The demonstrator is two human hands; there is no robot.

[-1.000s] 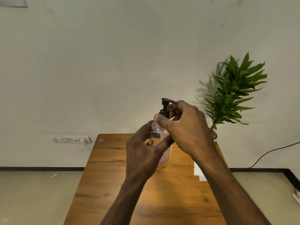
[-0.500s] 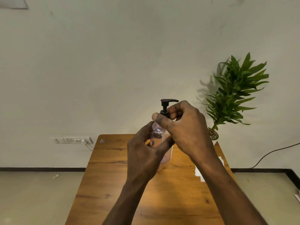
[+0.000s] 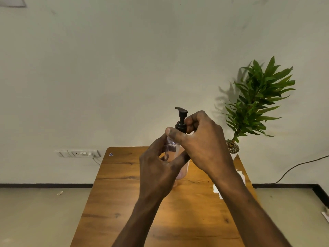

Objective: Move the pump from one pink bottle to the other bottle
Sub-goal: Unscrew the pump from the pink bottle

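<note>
A clear pink bottle [image 3: 183, 171] is held upright above the wooden table [image 3: 124, 193]. My left hand [image 3: 158, 168] wraps around its body from the left. A black pump [image 3: 181, 120] sits on the bottle's neck, its spout pointing left. My right hand [image 3: 201, 141] pinches the pump's black collar between thumb and fingers. My hands hide most of the bottle. No second bottle is visible.
A leafy green plant [image 3: 256, 102] in a small pot stands at the table's far right corner. White paper [image 3: 218, 190] lies on the table's right side, partly under my right forearm. A wall socket [image 3: 78, 153] and a black cable [image 3: 293, 168] are against the wall.
The pump has turned: its spout pointed right before and now points left. My right fingers shifted around the collar. The bottle stays in my left hand.
</note>
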